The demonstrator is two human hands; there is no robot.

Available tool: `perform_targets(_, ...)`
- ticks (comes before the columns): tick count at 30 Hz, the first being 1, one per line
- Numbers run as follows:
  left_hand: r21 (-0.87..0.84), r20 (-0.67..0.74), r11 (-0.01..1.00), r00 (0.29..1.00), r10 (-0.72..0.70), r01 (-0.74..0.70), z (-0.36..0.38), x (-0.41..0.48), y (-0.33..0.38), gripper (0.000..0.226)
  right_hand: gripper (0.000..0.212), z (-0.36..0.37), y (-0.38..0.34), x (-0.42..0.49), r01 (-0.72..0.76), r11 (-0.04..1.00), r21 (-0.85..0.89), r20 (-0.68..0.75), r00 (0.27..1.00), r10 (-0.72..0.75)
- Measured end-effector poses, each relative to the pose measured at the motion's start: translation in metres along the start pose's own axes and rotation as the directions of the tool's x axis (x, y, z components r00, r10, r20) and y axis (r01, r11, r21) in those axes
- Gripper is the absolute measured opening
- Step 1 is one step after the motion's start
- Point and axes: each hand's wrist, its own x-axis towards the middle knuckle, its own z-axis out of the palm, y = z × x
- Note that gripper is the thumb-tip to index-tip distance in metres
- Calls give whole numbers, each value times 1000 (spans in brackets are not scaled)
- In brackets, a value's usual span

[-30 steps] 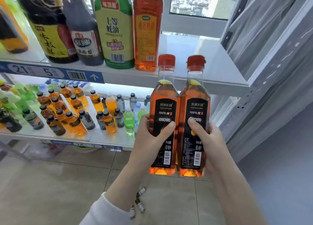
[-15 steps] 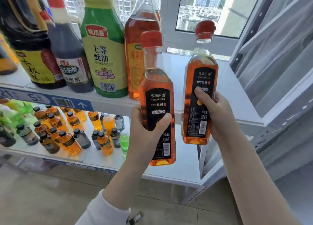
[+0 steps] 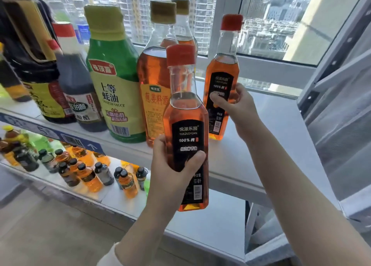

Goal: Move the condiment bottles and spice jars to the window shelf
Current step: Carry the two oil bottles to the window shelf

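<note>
One window shelf [image 3: 271, 125] (white) is lined with large condiment bottles [image 3: 116, 89]. Low over it the right oil bottle [image 3: 220, 81] is held in the grip of the right hand [image 3: 239, 109]; before its edge the left oil bottle [image 3: 186, 133] is held by the left hand [image 3: 170, 171].

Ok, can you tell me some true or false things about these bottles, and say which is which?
1. The right hand grips the right bottle, which has a red cap. True.
2. The green oyster sauce bottle lies on its side. False: it stands upright on the upper shelf.
3. The left bottle, gripped by the left hand, is empty. False: it holds orange liquid.
4. Several small bottles stand on the lower shelf. True.
</note>
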Motion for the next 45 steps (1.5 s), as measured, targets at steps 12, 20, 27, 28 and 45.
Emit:
perform_targets(12,49,-40,999,999,-15,17,3,3,-2,46,38,10,21,41,57,998,-31,-2,998,-57)
perform_targets(20,28,-35,999,999,-31,32,4,7,-2,46,46,7,25,48,33,998,-52,13,999,-32)
perform_targets(27,31,-11,999,1000,-24,24,2,11,-5,45,89,5,10,32,0,991,-133,15,1000,2)
perform_targets(28,19,2,1000,1000,-22,22,3,11,-3,46,108,4,3,23,8,992,-125,-24,1000,-11)
perform_targets(45,196,191,971,976,99,-137,27,34,9,55,43,-18,-79,-68,252,955,-159,208,954,-217)
